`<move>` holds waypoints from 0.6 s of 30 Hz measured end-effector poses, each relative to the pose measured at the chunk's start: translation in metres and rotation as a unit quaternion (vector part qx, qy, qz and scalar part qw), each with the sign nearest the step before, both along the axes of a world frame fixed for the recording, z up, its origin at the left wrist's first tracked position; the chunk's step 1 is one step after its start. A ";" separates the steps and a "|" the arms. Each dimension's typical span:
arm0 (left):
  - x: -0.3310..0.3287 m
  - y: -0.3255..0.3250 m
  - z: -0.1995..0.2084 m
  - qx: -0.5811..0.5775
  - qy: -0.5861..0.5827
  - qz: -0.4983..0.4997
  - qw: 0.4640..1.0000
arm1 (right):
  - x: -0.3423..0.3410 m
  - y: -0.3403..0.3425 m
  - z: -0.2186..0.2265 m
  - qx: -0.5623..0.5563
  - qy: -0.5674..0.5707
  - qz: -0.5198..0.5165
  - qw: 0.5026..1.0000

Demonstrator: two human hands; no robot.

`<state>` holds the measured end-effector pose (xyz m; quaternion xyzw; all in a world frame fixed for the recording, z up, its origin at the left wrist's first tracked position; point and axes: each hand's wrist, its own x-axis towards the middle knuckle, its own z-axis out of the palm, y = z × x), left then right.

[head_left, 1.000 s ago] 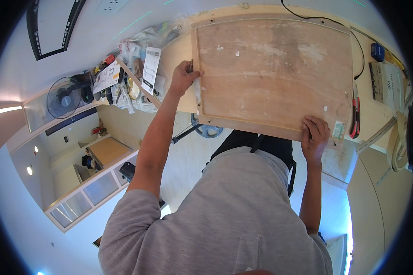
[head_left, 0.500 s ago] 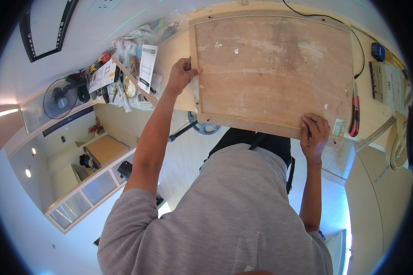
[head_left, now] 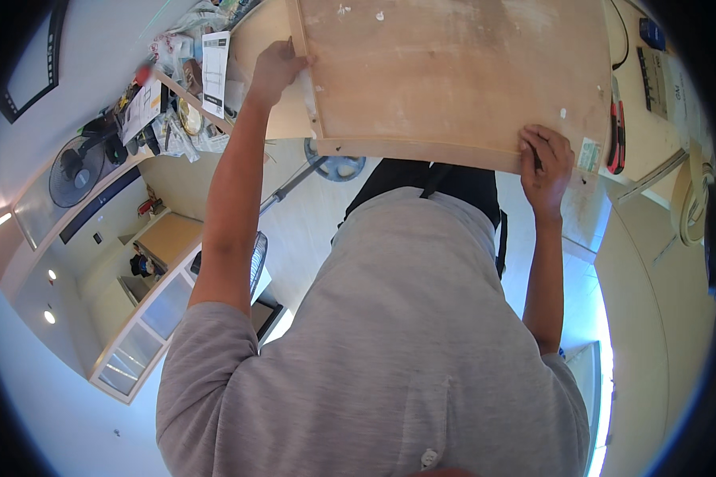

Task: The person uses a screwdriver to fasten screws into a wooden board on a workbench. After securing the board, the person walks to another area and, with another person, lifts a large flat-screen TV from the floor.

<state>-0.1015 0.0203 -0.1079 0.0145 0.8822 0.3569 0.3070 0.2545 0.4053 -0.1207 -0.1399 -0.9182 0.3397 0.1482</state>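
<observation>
Large pale scuffed wooden board fills the upper centre of frame, long axis running left-right. Left hand grips its left edge up top; right hand clamps the near edge at the lower-right corner. Red-handled cutter lies just right of the board.
</observation>
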 end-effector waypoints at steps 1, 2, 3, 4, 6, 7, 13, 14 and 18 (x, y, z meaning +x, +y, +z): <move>0.000 -0.001 -0.002 0.015 0.000 0.008 1.000 | 0.000 0.000 0.000 0.000 0.005 0.001 1.000; -0.001 -0.001 -0.002 0.025 -0.002 0.016 1.000 | 0.000 0.000 0.000 -0.001 0.003 0.001 1.000; -0.001 -0.001 -0.003 0.015 0.003 0.011 1.000 | 0.000 -0.001 0.000 -0.004 -0.004 0.000 1.000; -0.002 -0.002 -0.003 0.001 0.002 0.007 1.000 | 0.000 -0.001 0.000 -0.002 0.000 -0.001 1.000; -0.003 -0.002 -0.002 -0.007 0.002 0.003 1.000 | 0.000 -0.001 -0.001 0.005 0.002 -0.003 1.000; -0.003 -0.002 -0.002 -0.003 0.002 0.004 1.000 | 0.001 -0.001 -0.001 0.004 0.002 -0.003 1.000; -0.003 -0.002 0.000 0.010 -0.007 0.002 1.000 | 0.003 0.000 -0.005 0.007 0.005 -0.007 1.000; -0.003 -0.001 0.000 0.009 -0.008 0.002 1.000 | 0.003 0.000 -0.005 0.008 0.007 -0.007 1.000; -0.004 -0.001 0.000 0.006 -0.002 0.003 1.000 | 0.003 0.001 -0.005 -0.002 0.006 -0.009 1.000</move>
